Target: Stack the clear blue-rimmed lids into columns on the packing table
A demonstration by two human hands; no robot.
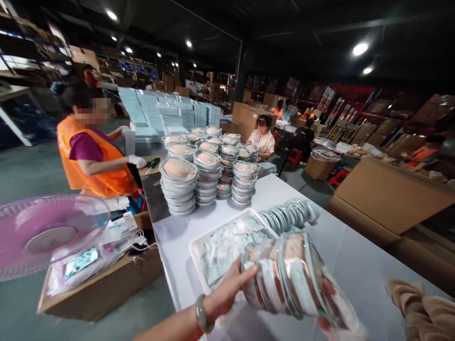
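Nearest to us, our left hand (227, 291) presses its thumb and fingers flat against the near end of a row of round clear containers (291, 282), each with a beige pad inside. We hold that row on its side, lids facing left toward the hand, so its long axis runs from the left hand down and to the right, low over the white tabletop (355, 255). Our right hand (329, 310) shows only as reddish fingertips blurred through the plastic at the far end; it seems to press there, but we cannot tell how its grip is set. A pale bracelet (201, 315) sits on the left wrist.

By size, the tabletop comes first, then the stacks of filled containers (208, 173) standing upright at its far end. Just behind the held row lies a white tray (199, 246) full of small sachets, with a slanting row of lids (289, 214) beside it. Beige pads (421, 308) lie at the right edge. At left, a pink fan (46, 234) stands over a cardboard box (103, 289), and a person in an orange vest (94, 158) works at the next table.
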